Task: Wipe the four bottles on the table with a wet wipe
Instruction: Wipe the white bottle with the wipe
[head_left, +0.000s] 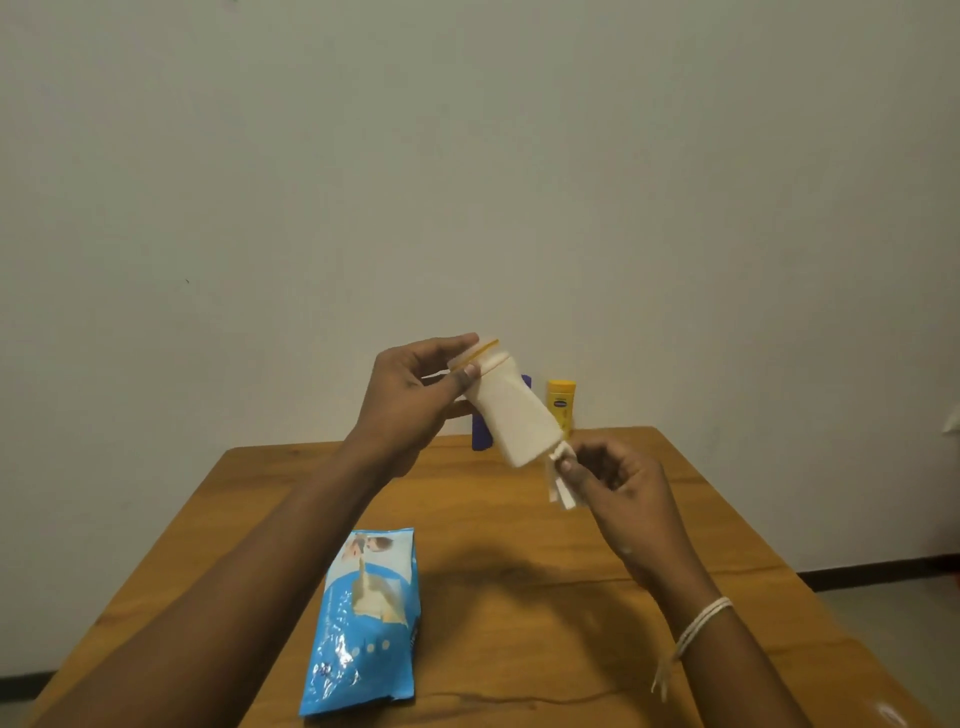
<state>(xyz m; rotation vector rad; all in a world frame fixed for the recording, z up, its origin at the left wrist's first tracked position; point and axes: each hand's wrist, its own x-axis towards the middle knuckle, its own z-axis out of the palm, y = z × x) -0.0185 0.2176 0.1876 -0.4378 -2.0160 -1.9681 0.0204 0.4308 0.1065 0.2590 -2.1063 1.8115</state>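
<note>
1. A person's two bare arms reach out over a smooth wooden bench (519, 597) with a warm brown grain, set against a plain pale wall (467, 156).
2. The left hand (410, 400) holds a white bottle (511, 415) in the air above the bench. Its grip is closed around the cap end, thumb and fingers pinching it. The bottle is tilted, cap up and to the left, base down and to the right. It looks like matte plastic, wider at the base, with a thin yellow line around the cap.
3. The right hand (618, 483) has its grip closed on a folded white wipe (561, 480), pressed at the bottle's base edge. The wipe hangs in soft, limp strips below the fingers.
4. A pale string bracelet (701, 623) circles the right wrist.
5. A glossy, crinkled blue packet (363, 623) lies flat on the near bench, with a white wipe poking out of its opening.
6. At the far edge stand a yellow bottle (561, 402) and a purple bottle (480, 434), mostly hidden behind the white one.
</note>
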